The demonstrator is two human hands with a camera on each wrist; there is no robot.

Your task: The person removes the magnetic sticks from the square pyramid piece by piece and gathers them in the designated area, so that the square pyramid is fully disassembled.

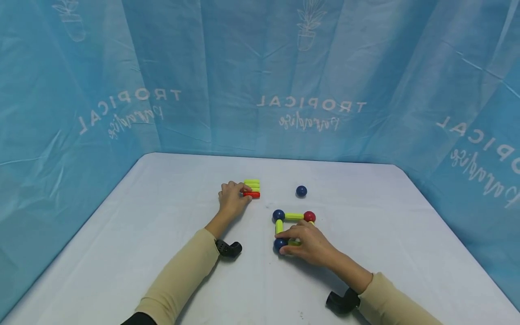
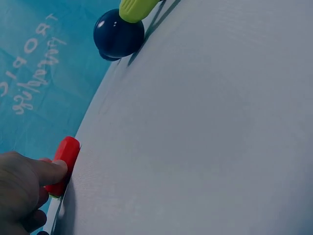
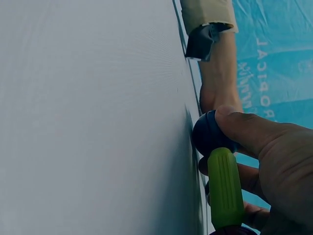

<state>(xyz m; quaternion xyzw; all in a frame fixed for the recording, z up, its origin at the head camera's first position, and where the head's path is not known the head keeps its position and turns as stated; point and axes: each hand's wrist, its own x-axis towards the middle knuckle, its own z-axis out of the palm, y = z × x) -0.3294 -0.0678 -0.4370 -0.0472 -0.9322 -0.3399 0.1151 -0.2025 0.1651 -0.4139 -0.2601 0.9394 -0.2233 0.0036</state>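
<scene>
In the head view my left hand (image 1: 234,198) pinches a red stick (image 1: 253,195) that lies in front of several yellow-green sticks (image 1: 252,182). The left wrist view shows the thumb pressed on that red stick (image 2: 70,148). My right hand (image 1: 310,243) grips the near-left blue ball (image 1: 279,245) of a four-sided frame made of balls and sticks. Its far side is a yellow-green stick (image 1: 294,216) between another blue ball (image 1: 278,215) and a red ball (image 1: 309,216). A green stick (image 3: 225,183) joins the gripped ball in the right wrist view. My right hand hides the near-right corner.
A loose blue ball (image 1: 301,191) lies beyond the frame. The white-covered table (image 1: 134,234) is bordered by a blue printed curtain (image 1: 243,67) at the back and sides. Black wrist-worn devices stick out from the left wrist (image 1: 229,248) and right wrist (image 1: 342,301).
</scene>
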